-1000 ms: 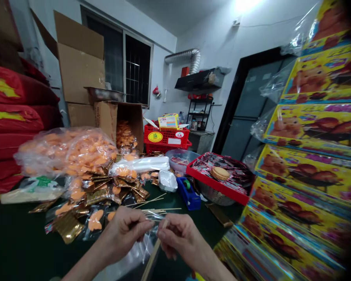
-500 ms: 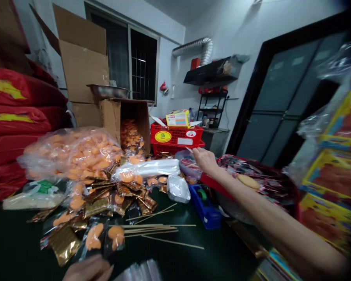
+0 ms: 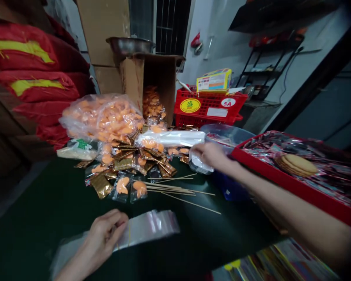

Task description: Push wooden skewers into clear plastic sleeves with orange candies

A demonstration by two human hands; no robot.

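Note:
My left hand (image 3: 107,232) is closed on a stack of clear plastic bags (image 3: 152,226) at the lower left of the dark green table. My right hand (image 3: 209,154) reaches over a foil tray (image 3: 200,164); its fingers are blurred, and whether they hold anything is unclear. Thin wooden sticks (image 3: 175,189) lie between the hands. Left of them are two clear packets with orange pieces (image 3: 139,189), beside a gold packet (image 3: 101,185) and a pile of gold-brown packets.
A big bag of orange pieces (image 3: 114,117) and an open carton (image 3: 133,78) stand behind. Red baskets (image 3: 204,105), a clear bowl (image 3: 236,134) and a red box of packets with round biscuits (image 3: 298,164) are to the right. Red sacks (image 3: 43,84) stand left.
The view has turned down and right. My right hand has come back from the clear bowl to the foil tray. My left hand and the plastic bags now show more fully.

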